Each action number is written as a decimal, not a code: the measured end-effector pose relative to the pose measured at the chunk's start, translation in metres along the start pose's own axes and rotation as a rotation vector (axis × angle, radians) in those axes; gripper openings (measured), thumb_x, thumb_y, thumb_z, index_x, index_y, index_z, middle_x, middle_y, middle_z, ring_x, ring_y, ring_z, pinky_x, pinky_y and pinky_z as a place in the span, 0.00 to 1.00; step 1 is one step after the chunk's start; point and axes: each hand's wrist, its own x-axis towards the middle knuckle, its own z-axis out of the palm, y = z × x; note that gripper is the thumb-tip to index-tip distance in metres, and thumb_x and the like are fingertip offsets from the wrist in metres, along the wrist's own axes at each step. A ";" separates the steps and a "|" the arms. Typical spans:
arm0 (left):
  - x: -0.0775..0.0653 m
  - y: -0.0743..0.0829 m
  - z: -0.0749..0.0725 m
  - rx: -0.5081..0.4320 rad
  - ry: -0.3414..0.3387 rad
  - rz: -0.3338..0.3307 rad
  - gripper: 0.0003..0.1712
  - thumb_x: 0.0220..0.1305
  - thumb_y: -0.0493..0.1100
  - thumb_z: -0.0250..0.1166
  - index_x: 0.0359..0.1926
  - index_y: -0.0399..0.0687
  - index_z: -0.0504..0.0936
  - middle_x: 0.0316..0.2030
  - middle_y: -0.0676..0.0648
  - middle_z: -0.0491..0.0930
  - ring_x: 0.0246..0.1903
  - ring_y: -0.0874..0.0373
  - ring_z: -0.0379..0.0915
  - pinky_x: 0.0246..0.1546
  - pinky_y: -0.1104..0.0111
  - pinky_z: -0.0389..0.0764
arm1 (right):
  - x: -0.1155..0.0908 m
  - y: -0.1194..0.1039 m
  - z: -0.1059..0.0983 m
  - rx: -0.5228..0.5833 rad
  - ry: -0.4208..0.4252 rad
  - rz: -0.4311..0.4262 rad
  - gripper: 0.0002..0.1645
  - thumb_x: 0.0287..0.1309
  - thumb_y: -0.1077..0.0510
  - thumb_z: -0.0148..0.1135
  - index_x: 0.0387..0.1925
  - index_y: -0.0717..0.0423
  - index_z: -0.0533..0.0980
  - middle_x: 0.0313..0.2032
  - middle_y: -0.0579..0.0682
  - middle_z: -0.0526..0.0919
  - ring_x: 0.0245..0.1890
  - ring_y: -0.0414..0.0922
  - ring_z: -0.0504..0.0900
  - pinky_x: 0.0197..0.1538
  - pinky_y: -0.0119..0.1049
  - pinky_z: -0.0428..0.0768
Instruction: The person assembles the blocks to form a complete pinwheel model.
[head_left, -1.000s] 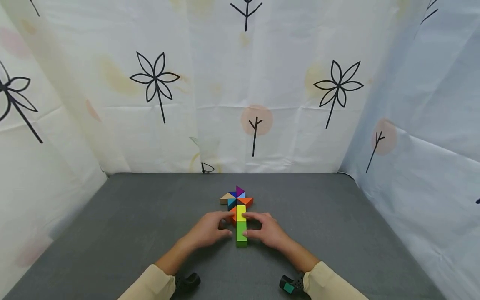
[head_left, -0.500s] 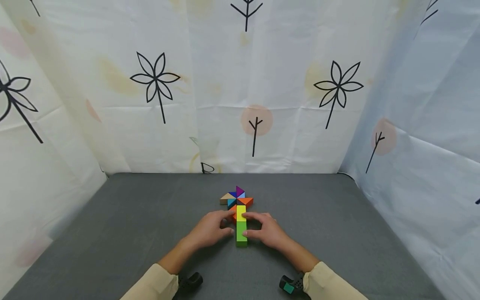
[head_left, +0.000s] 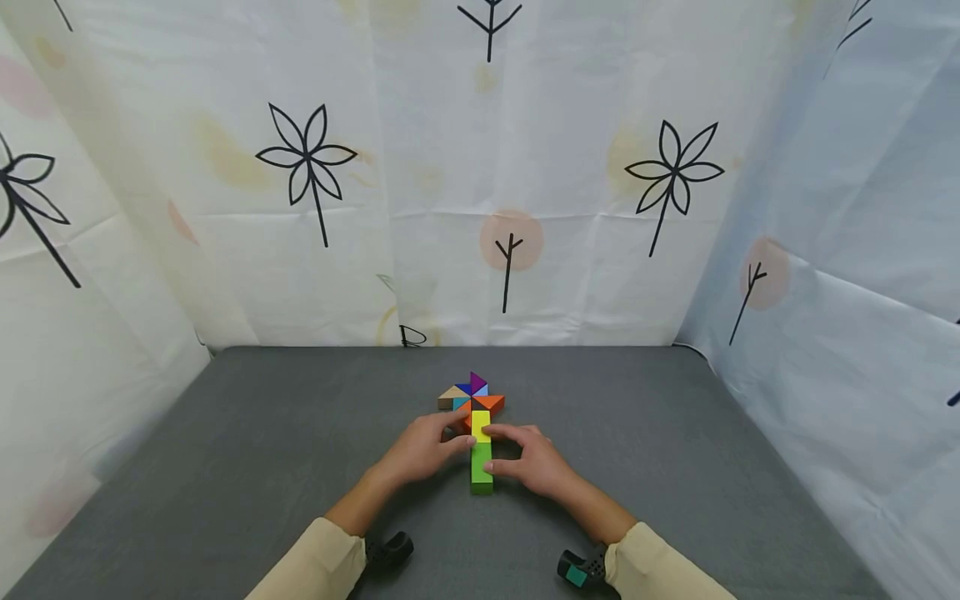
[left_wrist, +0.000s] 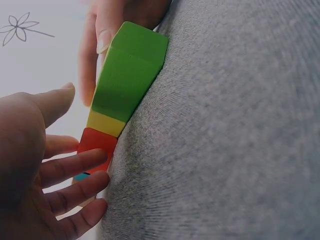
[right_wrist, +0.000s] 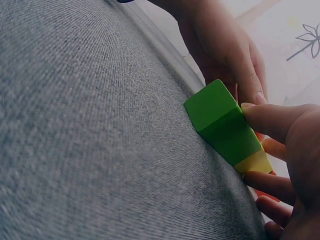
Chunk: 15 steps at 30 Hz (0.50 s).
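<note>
A green block (head_left: 482,462) and a yellow block (head_left: 481,423) lie end to end on the grey cloth. My right hand (head_left: 536,458) rests against their right side, thumb on the green block and index finger on the yellow one. On the other side, my left hand (head_left: 420,450) has its fingers loosely extended against a red-orange block (left_wrist: 95,142), partly hidden by them in the head view. The left thumb (left_wrist: 57,102) stands apart from the blocks in the left wrist view. Beyond the yellow block, several triangular blocks form a pinwheel, including a purple triangle (head_left: 477,382).
Around the pinwheel's centre sit a tan triangle (head_left: 451,397), an orange triangle (head_left: 491,402) and blue ones. Grey cloth (head_left: 637,433) covers the table. A white patterned curtain (head_left: 420,167) hangs at the back and both sides.
My left hand has shifted slightly forward and right, its thumb moving up towards the yellow block. The right hand and the green and yellow blocks look unchanged.
</note>
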 end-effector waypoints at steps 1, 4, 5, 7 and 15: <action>0.000 0.000 0.000 -0.003 0.001 -0.001 0.35 0.67 0.60 0.60 0.68 0.45 0.71 0.45 0.54 0.81 0.38 0.60 0.75 0.41 0.61 0.77 | 0.000 0.000 0.000 -0.002 0.000 0.000 0.32 0.55 0.47 0.71 0.62 0.48 0.76 0.59 0.48 0.77 0.56 0.53 0.67 0.53 0.60 0.65; 0.000 -0.001 0.000 -0.004 0.005 0.002 0.35 0.67 0.59 0.60 0.68 0.45 0.71 0.45 0.54 0.81 0.37 0.60 0.75 0.40 0.61 0.77 | 0.000 0.000 0.000 -0.006 0.000 -0.001 0.32 0.55 0.47 0.71 0.61 0.49 0.76 0.59 0.49 0.77 0.56 0.53 0.67 0.54 0.60 0.64; 0.000 -0.001 0.000 -0.003 0.006 0.003 0.35 0.67 0.59 0.60 0.68 0.45 0.71 0.45 0.54 0.81 0.37 0.61 0.75 0.39 0.62 0.77 | 0.000 0.000 0.000 -0.008 0.000 -0.003 0.32 0.55 0.47 0.71 0.61 0.49 0.76 0.60 0.49 0.77 0.56 0.53 0.67 0.54 0.60 0.64; 0.001 -0.002 0.001 0.001 0.009 0.005 0.34 0.67 0.59 0.60 0.68 0.46 0.71 0.45 0.54 0.81 0.36 0.61 0.74 0.39 0.63 0.77 | 0.000 0.000 0.000 -0.007 -0.003 -0.005 0.32 0.56 0.47 0.71 0.61 0.49 0.76 0.60 0.50 0.76 0.56 0.53 0.66 0.54 0.60 0.63; 0.002 -0.005 0.001 0.004 0.005 0.013 0.34 0.67 0.58 0.61 0.68 0.48 0.71 0.45 0.55 0.81 0.34 0.62 0.73 0.37 0.64 0.76 | 0.000 -0.001 0.000 -0.012 -0.009 -0.012 0.32 0.57 0.47 0.70 0.62 0.49 0.75 0.60 0.50 0.76 0.58 0.54 0.67 0.55 0.62 0.61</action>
